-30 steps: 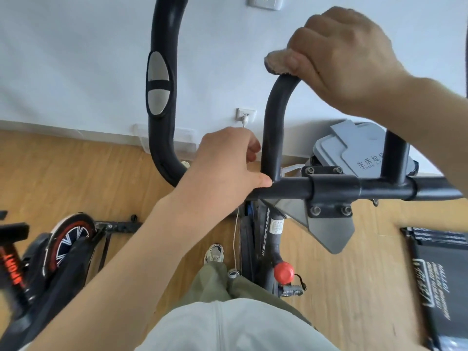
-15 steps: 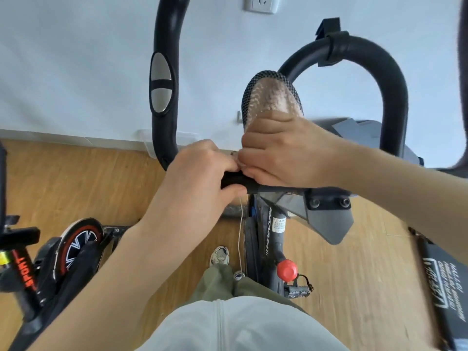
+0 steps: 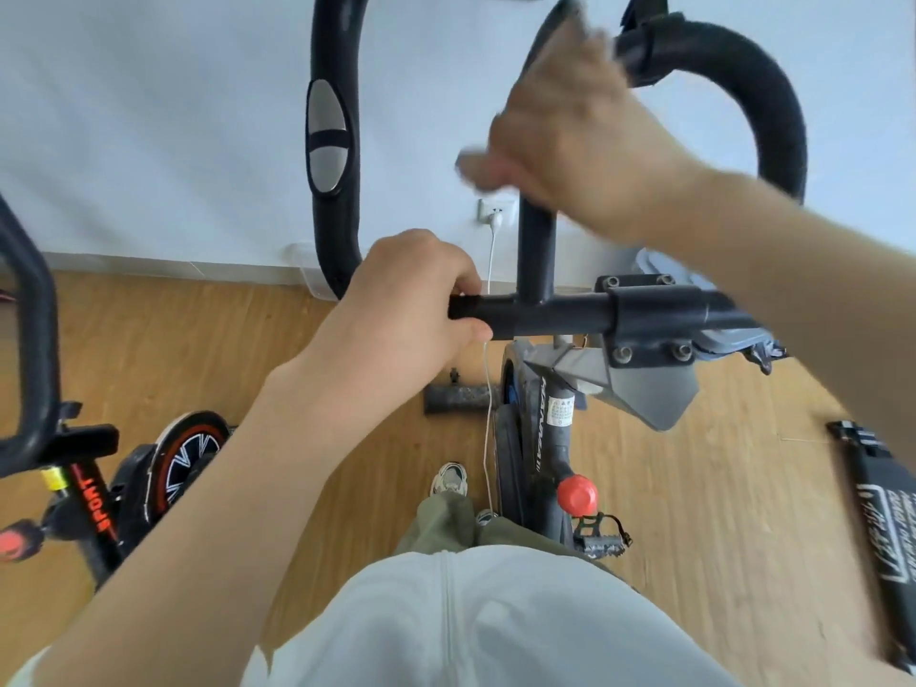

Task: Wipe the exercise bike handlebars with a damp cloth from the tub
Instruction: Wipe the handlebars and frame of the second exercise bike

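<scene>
For this step, wrap the cloth (image 3: 468, 160) fully round the tube and pull it in long strokes. Press with the palm, not only with the fingertips, and turn your wrist so the back side of the tube is wiped too. Your left hand (image 3: 411, 309) grips the left end of the crossbar (image 3: 555, 314) with the fingers curled over it and the thumb under. Let it steady the bike while the other hand rubs. Your right hand (image 3: 575, 146) is above the crossbar, closed round the loop tube (image 3: 535, 250) that rises from it. It is very blurred, so I cannot tell each finger. The cloth is almost all hidden under that hand — only a pale smear shows at the thumb side, above the crossbar's left half, and I judge it is pressed between palm and tube. The curved top of the loop, further above the crossbar to the right, is bare of the cloth — do it next, I think.
</scene>
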